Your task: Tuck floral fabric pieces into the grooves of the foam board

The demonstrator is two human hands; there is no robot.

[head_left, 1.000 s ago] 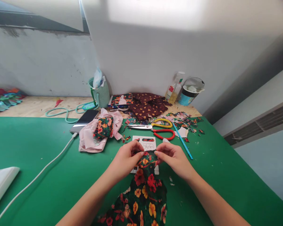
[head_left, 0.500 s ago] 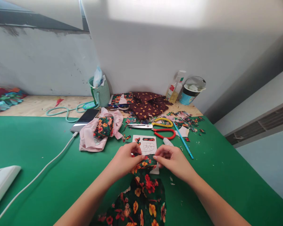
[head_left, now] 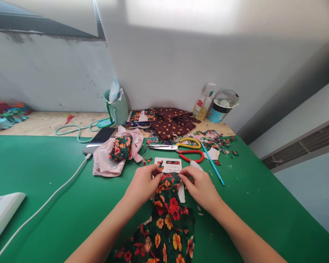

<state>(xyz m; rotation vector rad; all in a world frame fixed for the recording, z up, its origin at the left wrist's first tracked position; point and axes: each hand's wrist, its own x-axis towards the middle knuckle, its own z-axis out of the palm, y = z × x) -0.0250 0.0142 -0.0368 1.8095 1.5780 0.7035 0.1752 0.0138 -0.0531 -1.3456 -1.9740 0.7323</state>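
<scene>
A dark green floral cloth (head_left: 168, 215) runs from the near table edge up to my hands. My left hand (head_left: 146, 182) pinches its upper left corner, and my right hand (head_left: 196, 182) pinches the upper right corner. The cloth's top edge lies over a white card (head_left: 159, 160) with drawn outlines and a few floral fabric pieces on its upper part. The card's lower portion is mostly hidden under the cloth. Just beyond the card rest scissors (head_left: 190, 149) with one yellow and one red handle.
Right of the scissors lies a blue pencil (head_left: 213, 164), near scattered fabric scraps (head_left: 222, 140). A pink cloth (head_left: 106, 160) and a phone (head_left: 100, 139) with a white cable sit at left. Behind stand a green basket (head_left: 119, 111), a bottle (head_left: 204, 102) and a tub (head_left: 219, 111).
The cloth's upper edge, folded over before, is now spread flatter and higher on the card, covering more of the drawn outlines. Both hands still hold its corners.
</scene>
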